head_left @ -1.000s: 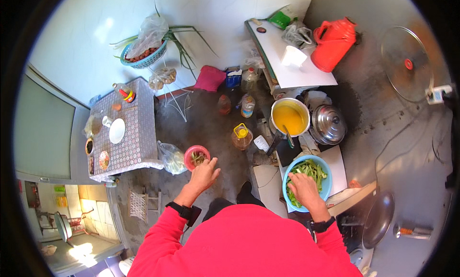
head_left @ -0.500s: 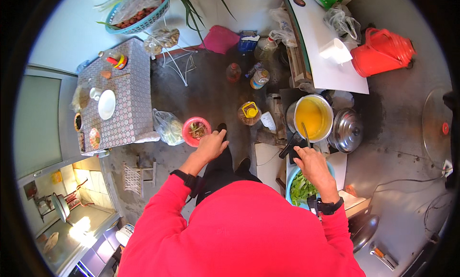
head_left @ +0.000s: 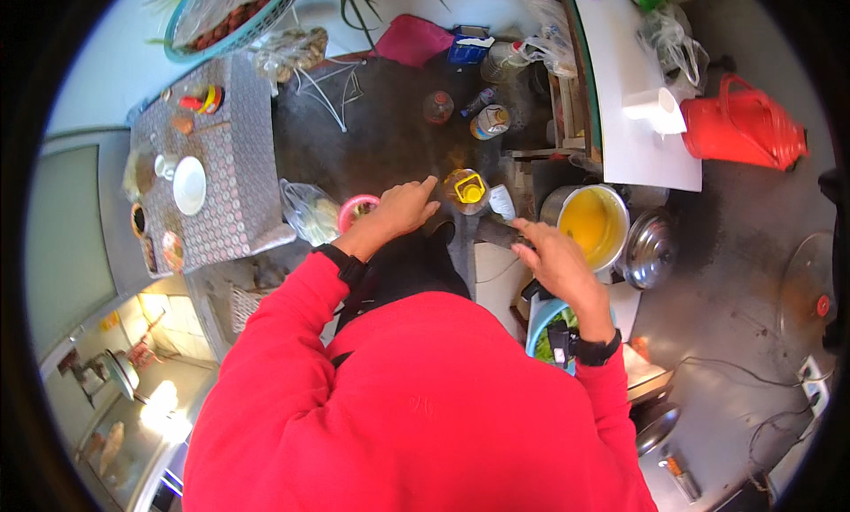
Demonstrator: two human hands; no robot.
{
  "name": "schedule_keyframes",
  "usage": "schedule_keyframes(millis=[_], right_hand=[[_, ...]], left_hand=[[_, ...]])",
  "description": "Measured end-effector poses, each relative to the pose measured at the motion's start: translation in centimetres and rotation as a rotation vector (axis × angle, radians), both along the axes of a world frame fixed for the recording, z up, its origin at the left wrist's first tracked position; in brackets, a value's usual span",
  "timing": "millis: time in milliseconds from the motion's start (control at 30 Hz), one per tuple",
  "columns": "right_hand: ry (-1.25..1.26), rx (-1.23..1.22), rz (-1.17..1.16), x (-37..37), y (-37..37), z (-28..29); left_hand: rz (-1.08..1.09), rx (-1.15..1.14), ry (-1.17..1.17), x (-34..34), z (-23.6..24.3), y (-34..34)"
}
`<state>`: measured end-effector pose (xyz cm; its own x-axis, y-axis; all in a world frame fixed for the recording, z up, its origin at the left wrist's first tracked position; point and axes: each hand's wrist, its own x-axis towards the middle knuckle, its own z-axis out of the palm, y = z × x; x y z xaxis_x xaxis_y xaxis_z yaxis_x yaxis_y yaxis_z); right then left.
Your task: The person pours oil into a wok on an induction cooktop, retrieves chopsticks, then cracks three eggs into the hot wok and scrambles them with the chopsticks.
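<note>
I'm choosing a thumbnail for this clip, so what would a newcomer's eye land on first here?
The person's bright red sleeves fill the lower middle, with the left hand and right hand stretched forward over the dark floor. Just ahead of the right hand sits a pot of vivid yellow liquid, and a red watering can stands out at the upper right beside a white counter.

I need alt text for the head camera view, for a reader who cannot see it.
Seen from above, a person in a red top reaches both open hands forward: the left hand near a pink bowl and a yellow-capped bottle, the right hand beside a pot of yellow liquid. A patterned table stands to the left.
</note>
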<state>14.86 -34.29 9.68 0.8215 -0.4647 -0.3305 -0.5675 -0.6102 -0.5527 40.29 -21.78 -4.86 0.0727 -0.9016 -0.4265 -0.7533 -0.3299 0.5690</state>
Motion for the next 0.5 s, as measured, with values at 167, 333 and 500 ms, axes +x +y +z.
schedule_keyframes(millis=[167,333,500], right_hand=[[-0.038,0.062,-0.109,2.2,-2.2,-1.5],[0.096,0.197,-0.153,5.7,-6.6,-4.9],[0.206,0.148,-0.305,10.4,-13.4,-11.2]], left_hand=[[-0.055,-0.103,0.003,1.8,1.3,-4.4],[-0.019,-0.074,0.108,3.8,-1.3,-10.2],[0.046,-0.091,0.483,8.4,-7.0,-10.3]])
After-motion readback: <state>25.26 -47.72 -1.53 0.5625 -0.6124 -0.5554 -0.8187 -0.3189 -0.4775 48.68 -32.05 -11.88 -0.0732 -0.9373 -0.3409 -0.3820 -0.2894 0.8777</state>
